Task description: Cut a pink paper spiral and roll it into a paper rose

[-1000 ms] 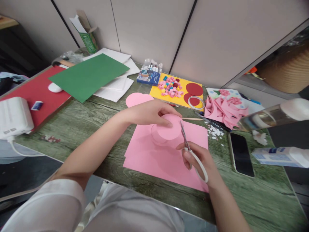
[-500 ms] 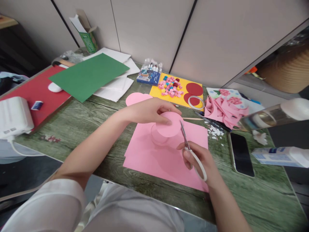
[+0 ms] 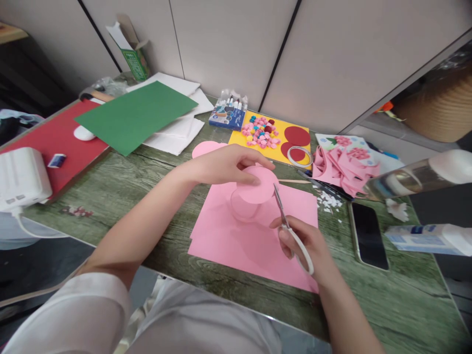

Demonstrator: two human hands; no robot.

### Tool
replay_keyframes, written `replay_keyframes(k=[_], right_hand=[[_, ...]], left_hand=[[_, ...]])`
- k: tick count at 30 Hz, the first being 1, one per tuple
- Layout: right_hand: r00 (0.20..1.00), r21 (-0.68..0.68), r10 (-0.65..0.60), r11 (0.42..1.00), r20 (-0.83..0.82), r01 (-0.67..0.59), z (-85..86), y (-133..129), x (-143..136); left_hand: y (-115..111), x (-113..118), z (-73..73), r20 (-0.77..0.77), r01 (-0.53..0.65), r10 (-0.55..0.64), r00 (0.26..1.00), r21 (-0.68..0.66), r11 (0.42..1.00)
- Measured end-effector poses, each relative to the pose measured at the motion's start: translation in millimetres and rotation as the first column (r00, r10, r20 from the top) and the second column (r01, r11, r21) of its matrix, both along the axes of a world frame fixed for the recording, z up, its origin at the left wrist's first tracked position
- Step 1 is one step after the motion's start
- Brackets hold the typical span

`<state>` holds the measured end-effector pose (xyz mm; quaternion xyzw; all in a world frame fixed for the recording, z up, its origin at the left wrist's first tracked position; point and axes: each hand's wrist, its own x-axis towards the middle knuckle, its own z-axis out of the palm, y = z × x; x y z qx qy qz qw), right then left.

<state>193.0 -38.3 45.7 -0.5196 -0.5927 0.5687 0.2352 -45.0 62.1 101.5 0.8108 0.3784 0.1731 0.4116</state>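
My left hand [image 3: 236, 164] pinches a round pink paper disc [image 3: 260, 189] between thumb and fingers, above the table. White-handled scissors [image 3: 300, 248] are in my right hand [image 3: 304, 241], their blades at the disc's right edge. Beneath both hands lie pink paper sheets [image 3: 250, 250], overlapping, with a drawn circle outline partly covered by the disc. Another rounded pink piece [image 3: 206, 148] rests behind my left wrist.
A yellow sheet [image 3: 239, 139] bears small colored balls, red discs and a tape roll [image 3: 299, 156]. Pink scraps [image 3: 342, 169], a phone [image 3: 368, 236] and bottles are at the right. Green paper [image 3: 138, 115], red board [image 3: 73, 142] and a white power bank [image 3: 24, 179] sit left.
My left hand and the pink disc have shifted slightly up and to the left. The scissors have tilted a little, with their blades still at the disc's edge.
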Motion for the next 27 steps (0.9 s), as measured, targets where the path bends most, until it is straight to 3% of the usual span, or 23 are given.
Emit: replay_keyframes(k=[16, 27], right_hand=[[0.999, -0.005, 0.014, 1.0, -0.046, -0.014, 0.5, -0.5, -0.2], [0.999, 0.0, 0.013, 1.0, -0.03, -0.013, 1.5, -1.0, -0.9]], left_hand=[[-1.6, 4.3, -6.2, 0.045, 0.073, -0.072, 0.996, -0.022, 0.997], [-1.7, 3.6, -3.3, 0.027, 0.048, -0.047, 0.999, -0.033, 0.998]])
